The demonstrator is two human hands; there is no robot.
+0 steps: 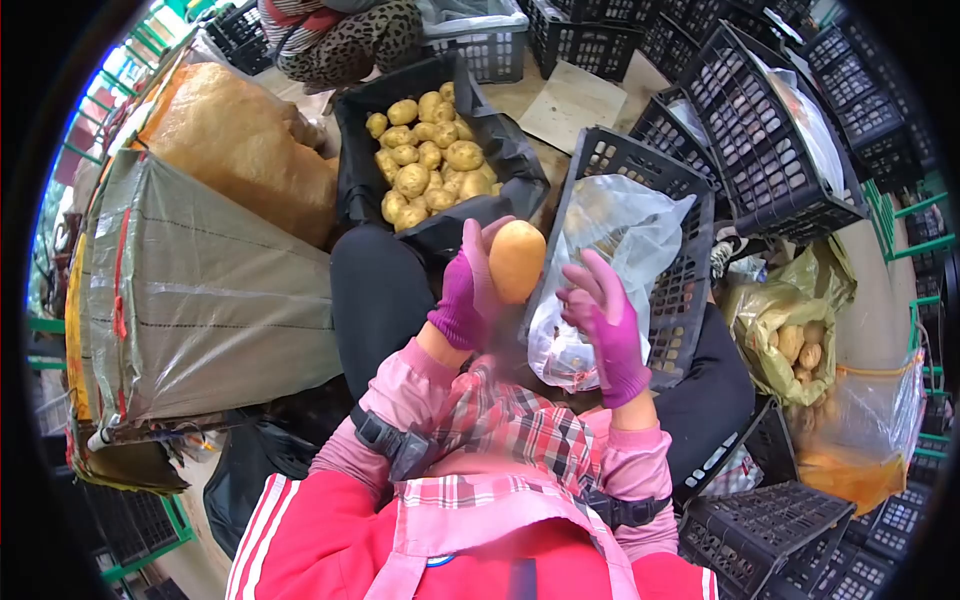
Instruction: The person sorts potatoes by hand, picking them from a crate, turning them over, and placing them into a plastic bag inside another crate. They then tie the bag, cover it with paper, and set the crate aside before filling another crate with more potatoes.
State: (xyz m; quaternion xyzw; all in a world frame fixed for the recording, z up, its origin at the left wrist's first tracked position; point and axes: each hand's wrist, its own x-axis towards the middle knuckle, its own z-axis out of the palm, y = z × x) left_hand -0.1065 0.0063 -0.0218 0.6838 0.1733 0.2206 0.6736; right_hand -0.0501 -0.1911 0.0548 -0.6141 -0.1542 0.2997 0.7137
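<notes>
My left hand (468, 285), in a purple glove, grips a large, smooth, yellow potato (517, 262), held upright above my lap. My right hand (608, 318), gloved the same way, is raised with its fingers apart and nothing in them. Just beyond the left hand stands a crate with a black liner (358, 150), holding a heap of potatoes (430, 160). Behind the right hand is a black plastic crate (690, 240) with a clear plastic bag (625, 215) in it; what the bag holds is hard to make out.
A big full orange sack (235, 130) and a grey-green woven sack (225, 290) stand at my left. On my right, an open yellow-green bag (750, 335) contains more potatoes. Stacked black crates (770, 130) rise at the back right. Another person (350, 45) crouches at the far left.
</notes>
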